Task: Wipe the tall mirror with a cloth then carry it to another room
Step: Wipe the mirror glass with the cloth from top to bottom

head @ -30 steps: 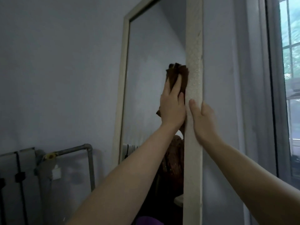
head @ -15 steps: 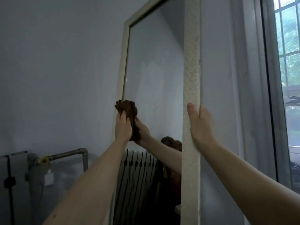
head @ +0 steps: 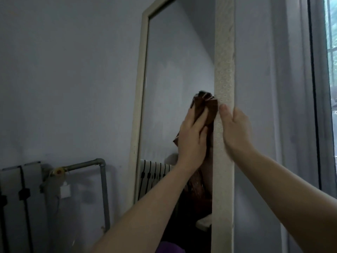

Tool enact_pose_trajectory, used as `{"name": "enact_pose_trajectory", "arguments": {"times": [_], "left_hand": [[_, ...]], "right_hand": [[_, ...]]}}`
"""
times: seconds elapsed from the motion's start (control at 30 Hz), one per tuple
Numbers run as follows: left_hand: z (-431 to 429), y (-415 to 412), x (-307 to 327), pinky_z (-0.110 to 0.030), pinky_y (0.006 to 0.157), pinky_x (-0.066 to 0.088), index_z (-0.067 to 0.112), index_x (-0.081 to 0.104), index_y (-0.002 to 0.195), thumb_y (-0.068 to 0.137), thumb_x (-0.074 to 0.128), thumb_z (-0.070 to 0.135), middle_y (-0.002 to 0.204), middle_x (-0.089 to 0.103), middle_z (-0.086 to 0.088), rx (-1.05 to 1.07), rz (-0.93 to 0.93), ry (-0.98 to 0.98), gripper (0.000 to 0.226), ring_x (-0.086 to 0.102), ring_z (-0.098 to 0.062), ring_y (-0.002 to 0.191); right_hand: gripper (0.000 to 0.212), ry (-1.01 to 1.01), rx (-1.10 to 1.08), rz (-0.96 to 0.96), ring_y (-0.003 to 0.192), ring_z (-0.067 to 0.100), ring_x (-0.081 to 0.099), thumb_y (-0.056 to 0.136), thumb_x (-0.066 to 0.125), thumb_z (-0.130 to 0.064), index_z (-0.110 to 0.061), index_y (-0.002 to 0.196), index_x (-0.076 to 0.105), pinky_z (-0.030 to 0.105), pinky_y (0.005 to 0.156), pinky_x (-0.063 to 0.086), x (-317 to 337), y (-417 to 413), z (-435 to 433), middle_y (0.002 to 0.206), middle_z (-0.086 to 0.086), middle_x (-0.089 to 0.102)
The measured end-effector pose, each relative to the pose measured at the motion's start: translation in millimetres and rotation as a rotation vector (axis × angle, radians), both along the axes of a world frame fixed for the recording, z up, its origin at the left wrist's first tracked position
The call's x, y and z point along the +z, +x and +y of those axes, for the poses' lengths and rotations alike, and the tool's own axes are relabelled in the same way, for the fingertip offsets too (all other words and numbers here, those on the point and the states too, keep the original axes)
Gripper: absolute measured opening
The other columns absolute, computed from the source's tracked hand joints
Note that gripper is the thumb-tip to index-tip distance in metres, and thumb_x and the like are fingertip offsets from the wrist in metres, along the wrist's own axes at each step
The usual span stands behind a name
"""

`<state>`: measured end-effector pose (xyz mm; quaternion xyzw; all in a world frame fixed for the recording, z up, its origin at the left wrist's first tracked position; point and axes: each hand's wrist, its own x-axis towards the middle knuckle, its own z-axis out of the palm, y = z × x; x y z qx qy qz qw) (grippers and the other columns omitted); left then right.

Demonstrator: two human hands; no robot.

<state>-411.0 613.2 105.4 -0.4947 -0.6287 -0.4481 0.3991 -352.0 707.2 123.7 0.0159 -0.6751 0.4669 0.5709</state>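
Observation:
The tall mirror (head: 175, 66) in a cream frame leans against the pale wall, filling the middle of the view. My left hand (head: 192, 137) presses a crumpled brown cloth (head: 204, 106) flat against the glass beside the right frame rail. My right hand (head: 235, 128) grips that right rail (head: 223, 52) from the outside, thumb on its front face. The lower glass reflects a radiator and dark shapes.
A radiator (head: 20, 203) and a grey pipe (head: 104, 189) with a valve stand low on the left wall. A light curtain (head: 295, 106) and a window (head: 331, 42) lie at the right edge.
My left hand swept the cloth from the right rail across to the left edge of the glass and back to the right rail. My right hand kept its hold on the frame.

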Motion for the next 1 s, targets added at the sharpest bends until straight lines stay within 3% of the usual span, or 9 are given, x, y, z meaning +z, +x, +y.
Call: {"name": "enact_pose_trajectory", "arguments": {"times": [0.1, 0.23, 0.4, 0.57, 0.7, 0.77, 0.87, 0.93, 1.0], "left_hand": [[-12.1, -16.0, -2.2, -0.025, 0.121, 0.019, 0.014, 0.038, 0.146, 0.095, 0.041, -0.005, 0.158, 0.029, -0.009, 0.016, -0.007, 0.000, 0.054, 0.028, -0.017, 0.144], [-43.9, -61.7, -15.0, -0.042, 0.120, 0.026, 0.013, 0.034, 0.148, 0.097, 0.036, -0.004, 0.155, 0.031, -0.014, 0.142, -0.247, 0.096, 0.054, 0.034, -0.029, 0.141], [-80.3, -103.6, -58.4, -0.042, 0.120, 0.025, 0.010, 0.026, 0.151, 0.101, 0.030, 0.001, 0.155, 0.028, -0.018, 0.221, -0.503, 0.234, 0.050, 0.031, -0.030, 0.142], [-66.7, -85.3, -62.5, -0.042, 0.120, 0.025, 0.022, 0.026, 0.152, 0.101, 0.032, 0.007, 0.157, 0.026, -0.010, 0.141, -0.747, 0.429, 0.053, 0.032, -0.028, 0.141], [-36.0, -32.2, -68.8, -0.048, 0.120, 0.024, 0.028, 0.027, 0.150, 0.101, 0.034, 0.023, 0.160, 0.018, -0.004, 0.044, -0.585, 0.278, 0.050, 0.028, -0.024, 0.143], [-20.1, -5.7, -74.3, -0.050, 0.120, 0.022, 0.032, 0.026, 0.148, 0.097, 0.033, 0.028, 0.161, 0.014, -0.004, -0.015, -0.425, 0.178, 0.051, 0.024, -0.023, 0.146], [-7.6, 15.2, -81.7, -0.050, 0.119, 0.024, 0.027, 0.030, 0.144, 0.098, 0.039, 0.007, 0.161, 0.019, -0.009, -0.065, -0.192, 0.090, 0.051, 0.024, -0.024, 0.146], [-9.0, 14.0, -85.2, -0.049, 0.119, 0.026, 0.020, 0.034, 0.145, 0.096, 0.040, -0.007, 0.159, 0.024, -0.011, -0.108, -0.174, 0.060, 0.056, 0.028, -0.025, 0.145], [-16.1, 6.9, -90.7, -0.042, 0.121, 0.025, 0.018, 0.035, 0.145, 0.096, 0.040, -0.009, 0.158, 0.027, -0.012, -0.070, -0.171, 0.044, 0.055, 0.029, -0.023, 0.145]], "right_hand": [[0.047, -0.016, 0.048, 0.014, 0.072, 0.032, 0.055, 0.096, 0.039, -0.048, -0.005, 0.086, 0.055, 0.042, 0.066, 0.048, 1.2, -0.9, 2.4, 0.081, 0.015, 0.059], [0.049, -0.005, 0.077, -0.009, 0.066, 0.029, 0.051, 0.093, 0.043, -0.050, -0.003, 0.088, 0.054, 0.039, 0.059, 0.045, -15.9, -0.4, 0.9, 0.075, 0.012, 0.054], [0.039, -0.014, 0.122, -0.037, 0.052, 0.007, 0.041, 0.097, 0.043, -0.045, -0.021, 0.066, 0.041, 0.022, 0.051, 0.031, -40.3, 0.4, -5.5, 0.063, -0.006, 0.043], [0.040, -0.042, 0.092, -0.030, 0.053, 0.008, 0.036, 0.097, 0.042, -0.045, -0.023, 0.064, 0.036, 0.021, 0.051, 0.027, -40.0, 1.4, -7.3, 0.062, -0.007, 0.039], [0.043, -0.073, 0.061, -0.051, 0.048, 0.003, 0.032, 0.095, 0.042, -0.050, -0.024, 0.063, 0.033, 0.013, 0.043, 0.028, -40.9, 3.9, -11.9, 0.060, -0.009, 0.035], [0.043, -0.085, 0.079, -0.048, 0.051, 0.005, 0.033, 0.095, 0.042, -0.051, -0.021, 0.064, 0.035, 0.017, 0.048, 0.029, -44.3, 4.9, -12.6, 0.060, -0.008, 0.036], [0.043, -0.083, 0.124, -0.048, 0.059, 0.008, 0.048, 0.094, 0.044, -0.050, -0.011, 0.076, 0.053, 0.023, 0.055, 0.035, -61.0, 9.3, -11.7, 0.068, -0.004, 0.052], [0.039, -0.082, 0.162, -0.065, 0.069, 0.006, 0.061, 0.094, 0.049, -0.046, -0.012, 0.095, 0.065, 0.018, 0.058, 0.043, -74.4, 12.4, -13.4, 0.080, -0.006, 0.065], [0.033, -0.062, 0.140, -0.066, 0.066, -0.004, 0.061, 0.094, 0.051, -0.043, -0.014, 0.096, 0.066, 0.009, 0.054, 0.042, -80.1, 14.9, -14.7, 0.078, -0.009, 0.065]]}}
